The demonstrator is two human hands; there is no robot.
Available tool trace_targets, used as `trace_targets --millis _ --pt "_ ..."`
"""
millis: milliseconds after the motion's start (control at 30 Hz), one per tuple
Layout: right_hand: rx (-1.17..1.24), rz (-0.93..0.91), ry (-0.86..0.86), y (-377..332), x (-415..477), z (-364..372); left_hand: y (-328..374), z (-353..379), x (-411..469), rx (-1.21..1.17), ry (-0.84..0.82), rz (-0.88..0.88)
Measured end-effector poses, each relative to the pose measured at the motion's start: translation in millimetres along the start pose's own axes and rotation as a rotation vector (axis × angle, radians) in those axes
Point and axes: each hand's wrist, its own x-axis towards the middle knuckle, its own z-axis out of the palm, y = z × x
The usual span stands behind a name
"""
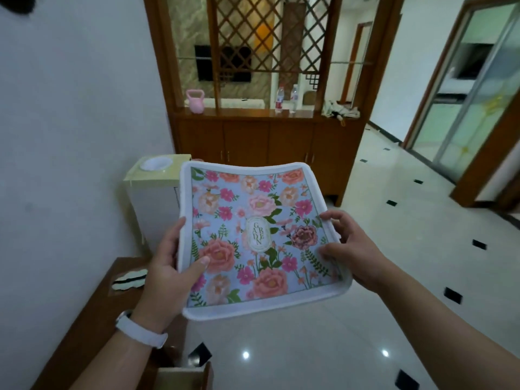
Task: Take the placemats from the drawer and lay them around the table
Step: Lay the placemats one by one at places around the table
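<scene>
Head view: both hands hold 1 floral placemat [259, 235] up in the air in front of the person, above the glossy tiled floor [394, 249]. The placemat has a white border, pink and orange flowers on pale blue, and an oval label in its middle. It sags a little between the hands; whether a second mat lies under it I cannot tell.

The left hand [166, 266] grips the left edge, with the thumb pressed flat on the printed face and the fingers hidden beneath. A white wristband [140, 330] sits on that wrist. The right hand [351, 249] grips the right edge, its fingers curled over the border.

Below the left arm stands a brown wooden desk [92, 305] with a striped cloth [129, 280] on it, and an open drawer [183, 375] shows at the bottom edge. Further back, a wooden cabinet [267, 142] carries a pink kettlebell [195, 101] and 2 bottles [279, 98].
</scene>
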Motion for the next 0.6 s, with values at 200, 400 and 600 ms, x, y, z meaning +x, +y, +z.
trace_targets --millis 200,400,600 --pt "-0.132 -0.033 0.264 4 -83 -56 -2 84 -6 -0.078 -0.171 -0.175" --pt "-0.127 -0.026 0.455 22 -187 -133 5 197 -28 -0.127 -0.355 -0.277" --pt "-0.097 -0.019 0.672 44 -311 -219 22 326 -91 -0.118 -0.525 -0.252"
